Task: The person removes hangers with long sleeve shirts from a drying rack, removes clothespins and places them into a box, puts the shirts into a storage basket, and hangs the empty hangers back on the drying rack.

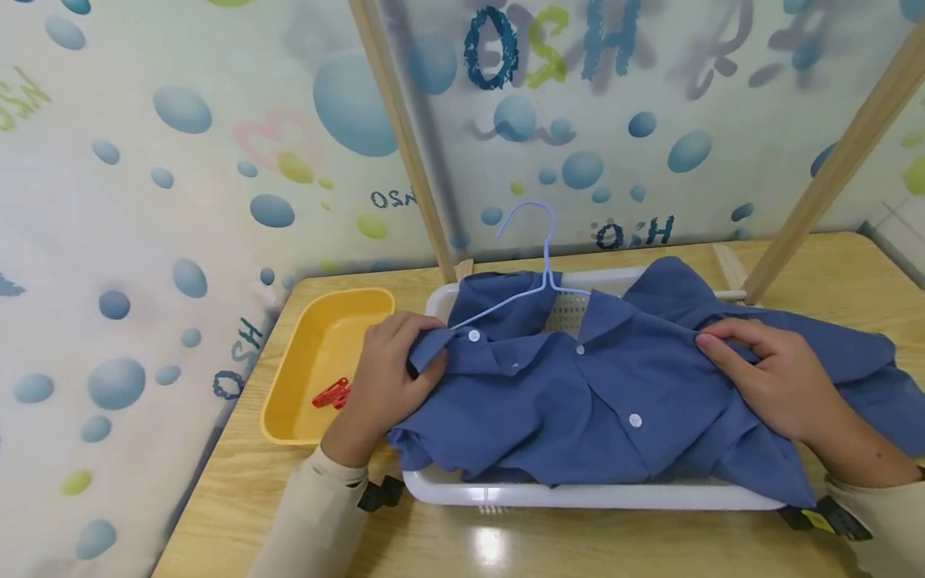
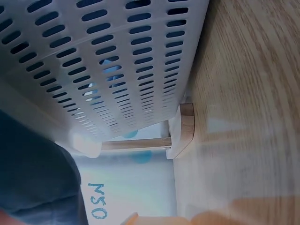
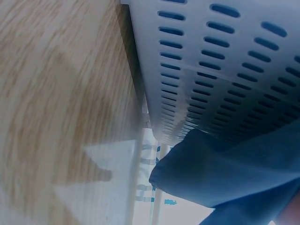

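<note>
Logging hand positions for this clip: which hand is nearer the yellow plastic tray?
Left: the left hand, pinching the blue fabric shirt, is beside the yellow plastic tray; the right hand is across the shirt, farther away.

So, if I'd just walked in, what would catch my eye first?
Probably the blue shirt, draped over the white basket and pinched by the left fingers and right fingers. A pale blue hanger sticks its hook out beyond the collar. Left of the basket, red clips lie in a bright yellow tray.
</note>
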A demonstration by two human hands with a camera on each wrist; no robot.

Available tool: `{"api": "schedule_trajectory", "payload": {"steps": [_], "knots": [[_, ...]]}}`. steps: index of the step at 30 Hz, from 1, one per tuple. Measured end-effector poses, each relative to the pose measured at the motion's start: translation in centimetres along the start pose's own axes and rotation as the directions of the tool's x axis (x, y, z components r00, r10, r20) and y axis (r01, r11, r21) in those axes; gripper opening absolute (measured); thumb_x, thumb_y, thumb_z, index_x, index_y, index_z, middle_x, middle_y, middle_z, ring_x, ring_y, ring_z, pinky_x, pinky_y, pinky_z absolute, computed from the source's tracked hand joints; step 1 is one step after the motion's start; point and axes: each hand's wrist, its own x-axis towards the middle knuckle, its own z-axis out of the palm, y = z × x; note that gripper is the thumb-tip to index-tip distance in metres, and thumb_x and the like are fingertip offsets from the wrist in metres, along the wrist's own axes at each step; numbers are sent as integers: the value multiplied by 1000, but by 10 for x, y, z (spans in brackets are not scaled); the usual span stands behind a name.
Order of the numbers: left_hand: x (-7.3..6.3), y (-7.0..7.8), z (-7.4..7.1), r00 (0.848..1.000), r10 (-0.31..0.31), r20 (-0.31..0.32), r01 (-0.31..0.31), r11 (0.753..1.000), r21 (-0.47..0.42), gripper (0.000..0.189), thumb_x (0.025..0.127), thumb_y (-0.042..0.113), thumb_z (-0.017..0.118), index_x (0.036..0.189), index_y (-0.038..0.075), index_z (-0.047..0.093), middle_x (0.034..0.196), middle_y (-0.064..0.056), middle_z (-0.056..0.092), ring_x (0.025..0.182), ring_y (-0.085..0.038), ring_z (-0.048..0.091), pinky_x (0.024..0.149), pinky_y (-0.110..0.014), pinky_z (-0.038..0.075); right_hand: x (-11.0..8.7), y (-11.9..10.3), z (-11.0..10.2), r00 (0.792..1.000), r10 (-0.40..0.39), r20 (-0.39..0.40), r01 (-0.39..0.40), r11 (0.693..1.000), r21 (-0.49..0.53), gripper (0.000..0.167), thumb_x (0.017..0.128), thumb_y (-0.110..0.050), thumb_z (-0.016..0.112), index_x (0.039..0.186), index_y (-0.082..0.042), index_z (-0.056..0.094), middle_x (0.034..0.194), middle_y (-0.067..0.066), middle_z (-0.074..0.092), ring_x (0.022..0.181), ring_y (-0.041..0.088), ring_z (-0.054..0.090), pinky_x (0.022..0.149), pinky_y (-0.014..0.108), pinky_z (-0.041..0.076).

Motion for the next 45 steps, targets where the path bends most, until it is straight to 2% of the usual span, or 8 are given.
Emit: {"api": "schedule_trajectory", "payload": {"steps": [6,9,15,23,27,34,39,45], "knots": [[-3,1,-7,999,32,-43,-37,990,-137,77,96,76,24,115,13,66,110,-6,66,105,-23,58,91,-47,37,1,-1,2,1000,6,10,-6,1000,6,10,94,-8,67,102,-10,73,94,-34,60,86,-13,54,74,4,38],[-3,1,-9,997,43,-69,-59,970,-237,86,94,77,13,113,12,67,108,-6,66,103,-22,57,92,-47,36,0,0,1,1000,24,16,-24,1000,3,10,95,-9,66,103,-11,73,95,-35,60,87,-14,54,74,5,38],[-3,1,-7,995,41,-95,-63,967,-247,87,97,73,9,109,12,70,104,-7,67,100,-21,58,91,-45,36,-1,0,0,1000,26,12,-26,1000,7,10,95,-9,66,103,-11,73,95,-35,60,85,-13,55,73,5,39],[1,-1,-12,974,-69,-215,-55,850,-524,99,98,72,7,94,-4,70,93,-8,70,92,-15,60,90,-27,43,0,0,0,1000,18,13,-18,1000,4,10,95,-9,66,102,-12,73,95,-36,60,86,-14,54,73,5,38],[0,-1,-16,973,-98,-210,-38,825,-564,102,96,74,5,92,-4,70,92,-3,69,93,-13,60,92,-26,42,0,0,0,1000,21,17,-21,1000,-2,10,95,-9,66,101,-13,73,94,-36,60,86,-14,54,73,5,38],[1,1,-19,968,-139,-207,-5,820,-573,101,98,71,5,89,-7,69,90,4,69,90,-13,61,91,-26,42,0,1,0,1000,23,17,-23,1000,-9,10,95,-10,66,102,-12,73,94,-36,59,86,-15,53,74,4,37],[1,3,-20,956,-156,-249,8,861,-509,79,110,43,11,83,-2,70,84,-11,69,86,-13,61,87,-25,45,0,1,1,1000,12,17,-12,1000,4,10,95,-8,66,102,-12,73,94,-35,61,85,-14,55,73,4,38],[0,6,-21,964,-128,-233,17,904,-427,53,105,15,25,83,2,71,86,-12,69,85,-15,62,84,-23,48,0,1,1,1000,1,9,-1,1000,17,11,94,-6,66,101,-11,73,94,-34,62,86,-14,55,74,4,38]]}}
